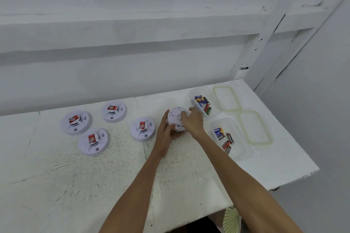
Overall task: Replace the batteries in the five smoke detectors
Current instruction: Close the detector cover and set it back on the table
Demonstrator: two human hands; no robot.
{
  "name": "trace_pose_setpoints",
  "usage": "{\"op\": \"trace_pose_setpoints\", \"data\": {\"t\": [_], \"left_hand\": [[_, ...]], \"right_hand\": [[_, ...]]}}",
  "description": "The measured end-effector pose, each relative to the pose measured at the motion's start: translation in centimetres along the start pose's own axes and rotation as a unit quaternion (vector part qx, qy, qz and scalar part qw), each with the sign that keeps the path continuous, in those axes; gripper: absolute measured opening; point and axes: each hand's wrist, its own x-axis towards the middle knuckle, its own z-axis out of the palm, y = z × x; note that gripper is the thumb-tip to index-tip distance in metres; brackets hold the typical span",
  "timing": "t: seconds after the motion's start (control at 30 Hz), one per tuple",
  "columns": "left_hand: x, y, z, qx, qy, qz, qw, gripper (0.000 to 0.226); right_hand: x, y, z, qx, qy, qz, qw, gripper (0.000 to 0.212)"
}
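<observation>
The white table [56,185] fills the lower part of the view, and its surface is scratched and stained. Both forearms reach over it from the bottom edge towards the right half.

The fifth smoke detector [176,114] is between the two hands, lifted at one side so that it is tilted. The left hand [166,132] grasps it from the left, with the thumb on the rim and the fingers curled below. The right hand [192,122] grasps it from the right, with the fingers bent over the upper face. This hand covers the right part of the detector, so I cannot tell if the cover is open. What shows is white and round, with small marks too blurred to read.

The four other detectors lie flat to the left, apart from the hands: one far left [76,122], one behind [114,112], one in front [94,141] and one near the left hand [142,128]. Each is a white disc with a red label on its raised middle.

To the right stand two clear boxes. The far box [195,93] is just beside the right hand and holds mixed batteries [202,103]. The near box [240,149] holds dark batteries [224,138], whose print is hard to read. Two lids with green rims [227,99] [254,128] lie flat further right.
</observation>
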Motion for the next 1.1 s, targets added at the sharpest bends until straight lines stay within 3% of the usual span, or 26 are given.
{"op": "trace_pose_setpoints", "data": {"t": [0.07,0.17,0.33,0.63,1.1], "left_hand": [[-0.2,0.1,0.0,0.004,0.004,0.008,1.000,0.055],[-0.3,-0.1,-0.4,0.006,-0.008,0.028,1.000,0.059],[-0.4,0.2,-0.8,-0.029,-0.035,0.016,0.999,0.079],[0.2,-0.3,-1.6,-0.076,-0.038,-0.005,0.996,0.074],[0.1,-0.3,-1.4,-0.145,-0.023,-0.016,0.989,0.082]], "right_hand": [[-1.4,0.4,-0.3,-0.092,0.018,-0.145,0.985,0.053],[-2.2,0.8,-0.9,-0.170,-0.015,-0.237,0.956,0.059],[-1.2,0.4,-3.1,-0.238,-0.047,-0.275,0.930,0.070],[-1.0,-0.3,-2.5,-0.340,-0.015,-0.335,0.879,0.069],[0.2,-3.6,-2.4,-0.457,-0.108,-0.357,0.807,0.061]]}}
